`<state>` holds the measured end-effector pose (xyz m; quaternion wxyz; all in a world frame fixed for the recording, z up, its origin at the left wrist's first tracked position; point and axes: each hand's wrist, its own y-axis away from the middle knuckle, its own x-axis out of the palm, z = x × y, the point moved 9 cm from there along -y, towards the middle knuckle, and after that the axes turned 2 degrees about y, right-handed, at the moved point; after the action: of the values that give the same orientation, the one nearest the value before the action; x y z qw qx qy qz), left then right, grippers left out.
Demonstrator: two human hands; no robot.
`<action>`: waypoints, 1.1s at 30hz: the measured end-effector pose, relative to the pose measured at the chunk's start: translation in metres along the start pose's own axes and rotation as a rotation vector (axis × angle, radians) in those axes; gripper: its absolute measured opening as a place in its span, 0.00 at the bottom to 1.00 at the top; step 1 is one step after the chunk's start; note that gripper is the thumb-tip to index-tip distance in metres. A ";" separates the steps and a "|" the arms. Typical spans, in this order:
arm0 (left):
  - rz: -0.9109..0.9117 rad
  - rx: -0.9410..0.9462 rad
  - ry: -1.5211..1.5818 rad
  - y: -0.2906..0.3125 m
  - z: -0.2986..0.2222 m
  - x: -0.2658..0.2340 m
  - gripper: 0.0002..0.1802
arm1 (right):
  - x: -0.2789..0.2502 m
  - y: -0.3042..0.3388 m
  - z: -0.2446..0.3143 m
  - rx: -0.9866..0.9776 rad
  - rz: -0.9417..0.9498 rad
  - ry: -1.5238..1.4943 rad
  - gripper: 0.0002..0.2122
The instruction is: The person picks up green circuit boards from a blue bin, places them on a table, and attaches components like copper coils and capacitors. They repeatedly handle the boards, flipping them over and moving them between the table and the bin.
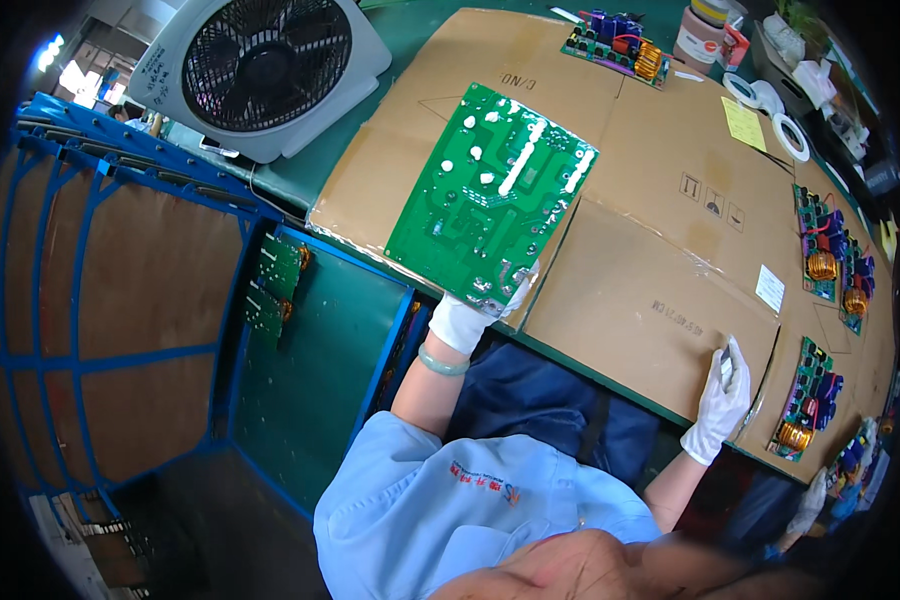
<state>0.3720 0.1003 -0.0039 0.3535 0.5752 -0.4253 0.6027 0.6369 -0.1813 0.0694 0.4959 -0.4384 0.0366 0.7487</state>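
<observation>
My left hand (462, 322), in a white glove, grips the lower edge of a large green circuit board (490, 200). The board is tilted up over the cardboard, its solder side showing, with white blobs and stripes on it. Some of the left fingers are hidden behind the board. To the right, my right hand (718, 402), also gloved in white, is at the near edge of the cardboard, apart from the board. Its fingers are pressed together, and a small pale-grey patch shows between them; I cannot make out what it is.
Flattened cardboard (640, 290) covers the bench. Circuit boards with coils (806, 398) lie at the right, and another board (618, 46) at the back. A fan (265, 65) stands back left, tape rolls (790, 138) back right. A blue-framed rack (320, 345) holds boards at the left.
</observation>
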 end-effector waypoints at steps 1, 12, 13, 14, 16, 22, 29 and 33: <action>-0.004 -0.019 -0.075 0.003 -0.003 -0.009 0.20 | 0.000 0.000 0.000 0.007 0.004 0.003 0.12; -0.199 0.305 -1.298 0.000 -0.022 0.018 0.17 | 0.000 0.000 0.006 -0.050 -0.001 0.042 0.12; -0.211 0.410 -1.715 0.000 -0.023 0.036 0.16 | 0.000 0.000 0.006 -0.054 -0.003 0.043 0.12; -0.213 0.523 -2.105 0.001 -0.019 0.053 0.16 | 0.000 0.000 0.007 -0.058 -0.005 0.045 0.12; -0.167 0.666 -2.520 0.001 -0.008 0.073 0.14 | -0.001 0.000 0.006 -0.049 -0.005 0.038 0.13; -0.186 0.753 -2.687 0.000 -0.002 0.084 0.13 | 0.000 0.002 -0.001 -0.022 -0.004 -0.004 0.12; -0.119 0.733 -2.941 0.002 0.002 0.077 0.30 | 0.000 0.002 0.001 -0.020 -0.008 -0.017 0.11; -0.263 0.681 -2.495 0.001 -0.015 0.073 0.27 | -0.001 0.003 0.000 -0.007 -0.020 -0.042 0.11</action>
<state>0.3585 0.1089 0.0693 -0.3851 0.8419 -0.2327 -0.2979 0.6347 -0.1828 0.0692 0.5026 -0.4247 0.0193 0.7528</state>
